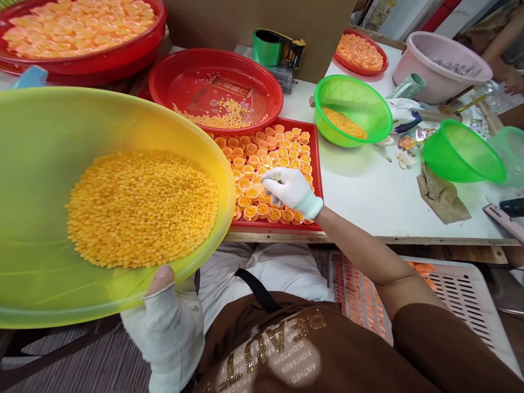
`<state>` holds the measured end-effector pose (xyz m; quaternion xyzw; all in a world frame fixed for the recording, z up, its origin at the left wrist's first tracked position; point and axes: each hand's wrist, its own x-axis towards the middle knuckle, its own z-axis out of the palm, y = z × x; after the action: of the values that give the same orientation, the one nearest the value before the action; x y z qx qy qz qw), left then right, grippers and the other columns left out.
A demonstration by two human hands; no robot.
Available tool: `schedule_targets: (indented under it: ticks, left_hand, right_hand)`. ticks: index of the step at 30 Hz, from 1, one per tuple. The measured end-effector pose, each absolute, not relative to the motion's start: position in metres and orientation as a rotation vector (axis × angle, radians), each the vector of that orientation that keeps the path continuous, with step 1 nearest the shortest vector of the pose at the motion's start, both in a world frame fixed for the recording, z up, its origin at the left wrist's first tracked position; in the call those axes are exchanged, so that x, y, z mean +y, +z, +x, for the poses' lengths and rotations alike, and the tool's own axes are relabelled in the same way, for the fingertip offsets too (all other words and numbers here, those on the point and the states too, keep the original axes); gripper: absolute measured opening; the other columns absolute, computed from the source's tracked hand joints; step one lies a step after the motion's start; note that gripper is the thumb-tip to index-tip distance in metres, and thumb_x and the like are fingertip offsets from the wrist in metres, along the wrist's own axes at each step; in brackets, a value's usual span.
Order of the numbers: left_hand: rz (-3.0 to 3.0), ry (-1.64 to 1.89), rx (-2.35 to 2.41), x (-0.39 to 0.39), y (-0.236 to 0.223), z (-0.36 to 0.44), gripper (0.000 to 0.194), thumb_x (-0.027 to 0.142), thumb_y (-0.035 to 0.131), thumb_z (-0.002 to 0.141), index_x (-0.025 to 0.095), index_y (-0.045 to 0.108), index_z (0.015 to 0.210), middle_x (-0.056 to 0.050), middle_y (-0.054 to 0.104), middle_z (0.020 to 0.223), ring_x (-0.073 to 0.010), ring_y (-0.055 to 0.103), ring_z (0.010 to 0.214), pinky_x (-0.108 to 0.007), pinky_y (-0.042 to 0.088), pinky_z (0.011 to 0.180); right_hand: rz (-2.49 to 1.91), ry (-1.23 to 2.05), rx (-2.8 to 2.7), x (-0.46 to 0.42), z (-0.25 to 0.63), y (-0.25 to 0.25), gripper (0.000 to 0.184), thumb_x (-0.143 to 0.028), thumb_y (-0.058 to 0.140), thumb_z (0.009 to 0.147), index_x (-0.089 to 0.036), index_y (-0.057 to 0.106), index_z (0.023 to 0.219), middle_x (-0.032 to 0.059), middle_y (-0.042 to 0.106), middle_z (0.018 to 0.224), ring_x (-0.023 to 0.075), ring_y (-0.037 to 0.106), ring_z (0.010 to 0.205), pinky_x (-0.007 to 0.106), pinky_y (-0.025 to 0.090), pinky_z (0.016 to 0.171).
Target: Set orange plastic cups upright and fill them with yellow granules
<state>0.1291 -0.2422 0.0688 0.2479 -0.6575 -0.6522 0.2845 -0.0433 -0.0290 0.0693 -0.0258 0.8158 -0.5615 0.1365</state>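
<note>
My left hand, in a white fingerless glove, grips the near rim of a big yellow-green bowl holding a heap of small yellow beads. The bowl is lifted in front of me, tilted toward the table. My right hand, in a white glove, rests over a red tray packed with several small orange cups. Its fingers are pinched together over the cups in the middle of the tray; what they hold is too small to name.
A red round tray with scattered yellow beads lies behind the cup tray. Another red basin of orange cups is far left. Green bowls, a pink basin, a tape dispenser and a white crate stand right.
</note>
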Motion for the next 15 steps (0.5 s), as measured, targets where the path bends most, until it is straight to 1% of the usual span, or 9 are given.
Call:
schedule_targets:
  ticks: [2,5,7,9,12,15]
  left_hand:
    - [0.652,-1.74,-1.766,-0.2441,0.066,0.1295,0.059,0.033,0.078,0.083,0.029,0.066,0.14,-0.001,0.061,0.152,-0.0298,0.047,0.151,-0.043,0.033,0.132]
    - [0.663,-1.732,-1.78,-0.2438,0.0661,0.1284,0.055,0.031,0.077,0.083,0.028,0.068,0.137,-0.001,0.063,0.151,-0.029,0.049,0.149,-0.043,0.034,0.131]
    - [0.665,-1.736,-1.79,-0.2423,0.0685,0.1272,0.053,0.03,0.076,0.084,0.029,0.068,0.137,0.001,0.062,0.151,-0.0271,0.05,0.148,-0.042,0.036,0.13]
    - [0.657,-1.739,-1.804,-0.2414,0.071,0.1263,0.055,0.028,0.075,0.084,0.03,0.067,0.139,0.002,0.061,0.153,-0.0263,0.051,0.147,-0.041,0.037,0.129]
    - [0.651,-1.746,-1.804,-0.2422,0.0724,0.1263,0.061,0.027,0.077,0.082,0.03,0.065,0.142,0.0,0.059,0.155,-0.0279,0.051,0.148,-0.042,0.037,0.129]
    - [0.651,-1.746,-1.795,-0.2437,0.0713,0.127,0.062,0.028,0.079,0.08,0.028,0.066,0.14,-0.001,0.062,0.152,-0.029,0.05,0.148,-0.042,0.035,0.13]
  right_hand:
    - [-0.036,-1.678,2.312,-0.0275,-0.0439,0.0732,0.014,-0.024,0.064,0.086,-0.016,0.068,0.097,0.0024,0.068,0.075,0.0104,0.063,0.051,0.021,0.048,0.039]
    - [-0.037,-1.703,2.264,-0.0275,-0.0432,0.0781,0.017,-0.026,0.064,0.087,-0.016,0.068,0.099,0.0025,0.068,0.075,0.0112,0.063,0.053,0.022,0.049,0.041]
    - [-0.086,-1.659,2.3,-0.0297,-0.0417,0.0782,0.017,-0.026,0.062,0.087,-0.016,0.068,0.099,0.0025,0.069,0.077,0.0109,0.062,0.053,0.023,0.05,0.044]
    - [-0.173,-1.584,2.402,-0.0329,-0.0399,0.0757,0.016,-0.026,0.059,0.087,-0.016,0.068,0.096,0.003,0.07,0.08,0.0107,0.063,0.056,0.023,0.049,0.047]
    - [-0.272,-1.52,2.517,-0.0362,-0.0379,0.0709,0.015,-0.025,0.056,0.088,-0.016,0.068,0.092,0.004,0.071,0.085,0.0113,0.064,0.06,0.022,0.049,0.05]
    - [-0.252,-1.551,2.489,-0.036,-0.0384,0.0687,0.014,-0.026,0.058,0.088,-0.017,0.068,0.094,0.0025,0.07,0.081,0.0109,0.063,0.057,0.022,0.048,0.047]
